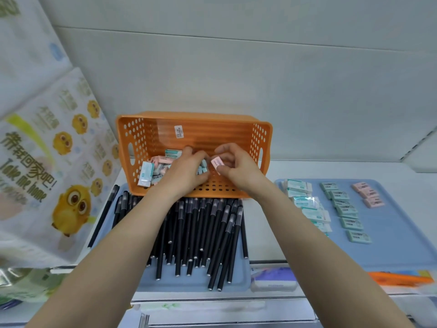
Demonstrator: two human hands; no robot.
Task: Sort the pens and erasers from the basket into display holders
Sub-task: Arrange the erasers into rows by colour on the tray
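An orange perforated basket (189,129) stands tilted toward me on the shelf, with several teal and pink erasers (151,171) piled in its left part. My left hand (186,169) reaches into the pile, fingers curled among the erasers; what it holds is hidden. My right hand (234,166) pinches a pink eraser (217,162) between thumb and fingers inside the basket. Several black pens (201,233) lie heaped on a blue tray (165,282) in front of the basket.
A second blue tray (402,245) at the right carries rows of teal erasers (347,209), wrapped white-teal erasers (307,204) and pink erasers (367,194). Tissue packs with yellow chick prints (59,162) stand at the left. A white wall rises behind the basket.
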